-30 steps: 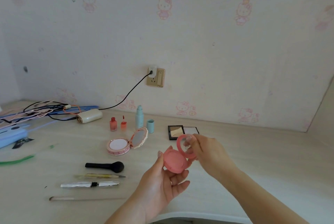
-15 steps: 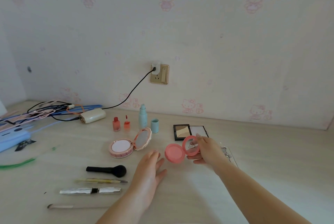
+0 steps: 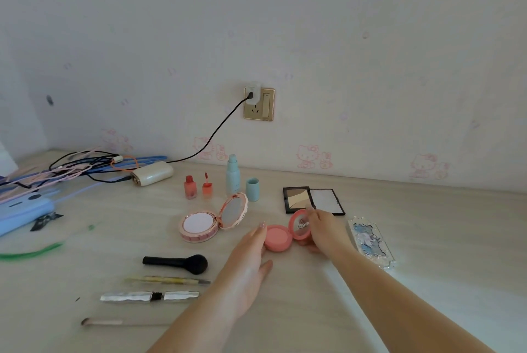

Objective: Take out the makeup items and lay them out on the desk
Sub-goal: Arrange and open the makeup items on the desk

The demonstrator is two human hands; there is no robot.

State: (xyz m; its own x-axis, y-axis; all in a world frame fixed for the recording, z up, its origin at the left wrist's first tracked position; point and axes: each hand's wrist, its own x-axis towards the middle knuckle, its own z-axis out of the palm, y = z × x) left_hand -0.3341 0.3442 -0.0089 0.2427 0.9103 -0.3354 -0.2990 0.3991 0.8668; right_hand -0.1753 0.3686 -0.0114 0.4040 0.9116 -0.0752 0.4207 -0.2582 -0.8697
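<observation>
A round pink blush compact [image 3: 277,238] sits open on the desk, its lid [image 3: 299,225] tilted up. My right hand [image 3: 325,231] holds the lid and right side of the compact. My left hand [image 3: 251,260] lies flat with spread fingers, its fingertips touching the compact's left edge. Laid out around it are an open pink cushion compact [image 3: 212,218], a black contour palette [image 3: 312,200], a black brush [image 3: 176,263], a yellow pencil [image 3: 168,280], a silver mascara [image 3: 149,296] and a thin brush [image 3: 119,322].
Two small red bottles [image 3: 196,186], a pale blue bottle [image 3: 233,174] and its cap [image 3: 252,188] stand near the wall. A glittery blue case [image 3: 370,241] lies at right. Cables [image 3: 71,167], a white charger [image 3: 152,173] and a blue device [image 3: 22,210] crowd the left.
The blush compact came down from mid-air onto the desk in my right hand. My left hand let go of it, then slid forward to touch its left edge.
</observation>
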